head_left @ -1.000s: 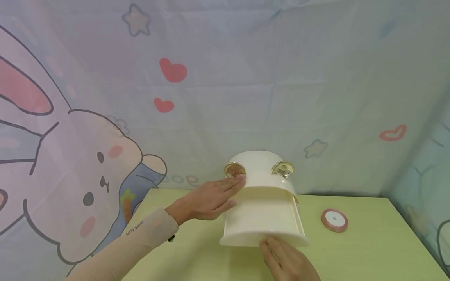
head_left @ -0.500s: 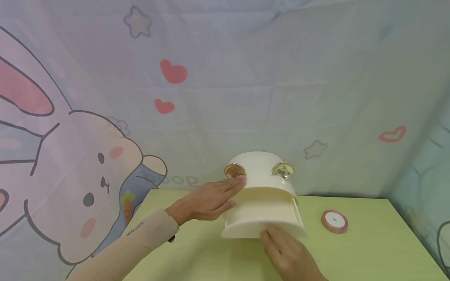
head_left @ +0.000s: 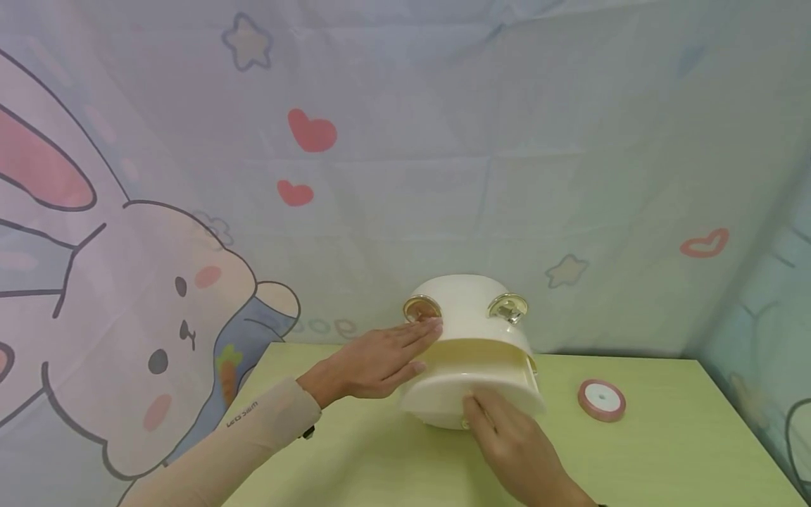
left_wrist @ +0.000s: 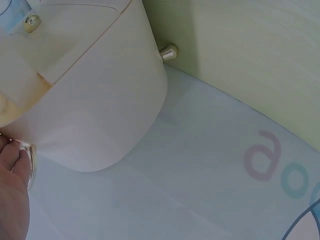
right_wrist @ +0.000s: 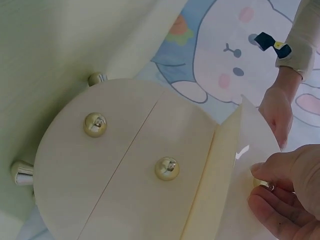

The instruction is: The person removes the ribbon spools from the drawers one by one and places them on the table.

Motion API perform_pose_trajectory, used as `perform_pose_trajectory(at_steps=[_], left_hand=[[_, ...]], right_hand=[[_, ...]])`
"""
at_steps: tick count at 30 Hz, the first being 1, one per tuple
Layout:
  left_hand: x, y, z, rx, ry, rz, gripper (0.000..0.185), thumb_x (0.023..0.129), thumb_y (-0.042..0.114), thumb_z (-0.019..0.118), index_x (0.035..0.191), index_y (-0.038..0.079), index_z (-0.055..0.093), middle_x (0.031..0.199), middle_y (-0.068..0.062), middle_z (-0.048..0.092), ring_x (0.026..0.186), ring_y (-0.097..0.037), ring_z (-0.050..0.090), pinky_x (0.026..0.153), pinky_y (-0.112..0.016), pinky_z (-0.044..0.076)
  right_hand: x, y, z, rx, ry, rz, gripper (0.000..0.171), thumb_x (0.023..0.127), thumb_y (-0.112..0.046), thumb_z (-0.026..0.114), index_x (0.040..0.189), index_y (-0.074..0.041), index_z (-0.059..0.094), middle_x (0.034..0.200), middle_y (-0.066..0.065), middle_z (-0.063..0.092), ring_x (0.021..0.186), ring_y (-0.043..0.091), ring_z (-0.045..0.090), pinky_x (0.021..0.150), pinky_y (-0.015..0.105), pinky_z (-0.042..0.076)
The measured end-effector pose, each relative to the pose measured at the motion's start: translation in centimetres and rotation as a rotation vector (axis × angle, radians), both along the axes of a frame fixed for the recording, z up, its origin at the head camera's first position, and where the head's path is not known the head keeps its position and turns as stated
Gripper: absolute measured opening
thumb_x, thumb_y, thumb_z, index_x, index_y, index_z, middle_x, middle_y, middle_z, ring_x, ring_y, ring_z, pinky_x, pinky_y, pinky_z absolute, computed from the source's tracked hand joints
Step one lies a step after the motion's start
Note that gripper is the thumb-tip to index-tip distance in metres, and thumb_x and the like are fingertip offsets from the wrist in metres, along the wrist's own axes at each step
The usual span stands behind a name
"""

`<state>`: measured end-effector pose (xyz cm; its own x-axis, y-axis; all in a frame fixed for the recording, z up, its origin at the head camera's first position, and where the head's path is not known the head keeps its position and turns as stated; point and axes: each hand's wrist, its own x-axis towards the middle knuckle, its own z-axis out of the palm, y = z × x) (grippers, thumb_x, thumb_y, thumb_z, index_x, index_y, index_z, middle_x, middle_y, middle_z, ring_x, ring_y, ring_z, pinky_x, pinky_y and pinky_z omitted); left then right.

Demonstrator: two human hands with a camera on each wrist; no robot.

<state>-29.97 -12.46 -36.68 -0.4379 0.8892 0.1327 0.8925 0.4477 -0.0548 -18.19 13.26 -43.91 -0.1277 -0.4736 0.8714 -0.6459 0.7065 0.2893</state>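
Note:
A round cream-white drawer box with gold feet stands on the table. Its top drawer is partly pulled out, with a dark gap above the front panel. My right hand pinches that drawer's gold knob between thumb and fingers, as the right wrist view shows. My left hand rests on the box's upper left with straight fingers, the fingertips at the left gold disc. A matching gold disc sits on the right. Two lower drawers with gold knobs are closed in the right wrist view.
A pink ribbon roll with a white centre lies on the light green table, right of the box. A cartoon-printed cloth hangs close behind. A dark cable shows at the far right.
The top drawer has slid inward toward the box, my right hand moving away from me with its knob. My left hand has stayed on the box.

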Motion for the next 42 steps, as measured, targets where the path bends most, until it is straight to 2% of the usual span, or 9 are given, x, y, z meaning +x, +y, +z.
perform_pose_trajectory(at_steps=[5, 13, 26, 32, 42], left_hand=[[0.0, -0.1, 0.0, 0.009, -0.004, -0.002, 0.063, 0.116, 0.042, 0.028, 0.170, 0.012, 0.017, 0.178, -0.004, 0.019, 0.164, -0.020, 0.024, 0.130, -0.039, 0.032], [0.0, -0.1, 0.2, 0.022, -0.040, 0.001, 0.063, 0.116, 0.041, 0.029, 0.170, 0.012, 0.015, 0.178, -0.003, 0.018, 0.164, -0.021, 0.023, 0.130, -0.041, 0.032], [0.2, -0.2, 0.0, 0.041, -0.044, 0.013, 0.061, 0.116, 0.041, 0.028, 0.170, 0.015, 0.016, 0.177, -0.002, 0.019, 0.164, -0.020, 0.026, 0.129, -0.041, 0.035], [0.3, 0.0, 0.1, 0.052, -0.051, 0.015, 0.061, 0.116, 0.041, 0.028, 0.170, 0.014, 0.017, 0.177, -0.001, 0.020, 0.163, -0.020, 0.026, 0.129, -0.042, 0.035], [0.1, -0.1, -0.1, 0.032, -0.046, 0.016, 0.062, 0.116, 0.043, 0.027, 0.170, 0.016, 0.014, 0.178, 0.000, 0.017, 0.164, -0.019, 0.024, 0.129, -0.041, 0.034]], right_hand=[[-0.5, 0.0, 0.0, -0.014, -0.025, -0.010, 0.035, 0.112, -0.006, 0.039, 0.109, 0.008, 0.071, 0.104, 0.016, 0.068, 0.085, 0.024, 0.065, 0.071, 0.033, 0.059], [-1.1, 0.0, -0.1, -0.012, -0.083, -0.048, 0.037, 0.114, -0.009, 0.037, 0.112, 0.006, 0.071, 0.108, 0.015, 0.067, 0.089, 0.023, 0.066, 0.075, 0.033, 0.059], [-2.6, -0.3, -0.1, -0.012, -0.094, -0.085, 0.036, 0.113, -0.007, 0.037, 0.109, 0.006, 0.070, 0.104, 0.013, 0.066, 0.083, 0.021, 0.065, 0.071, 0.031, 0.059], [-3.1, -0.2, 0.0, -0.015, -0.109, -0.101, 0.038, 0.114, -0.011, 0.037, 0.109, 0.005, 0.071, 0.105, 0.014, 0.067, 0.086, 0.023, 0.067, 0.071, 0.032, 0.060], [-4.0, -0.1, 0.2, -0.026, -0.100, -0.102, 0.037, 0.114, -0.011, 0.038, 0.107, 0.006, 0.071, 0.104, 0.014, 0.067, 0.083, 0.022, 0.067, 0.070, 0.032, 0.060]])
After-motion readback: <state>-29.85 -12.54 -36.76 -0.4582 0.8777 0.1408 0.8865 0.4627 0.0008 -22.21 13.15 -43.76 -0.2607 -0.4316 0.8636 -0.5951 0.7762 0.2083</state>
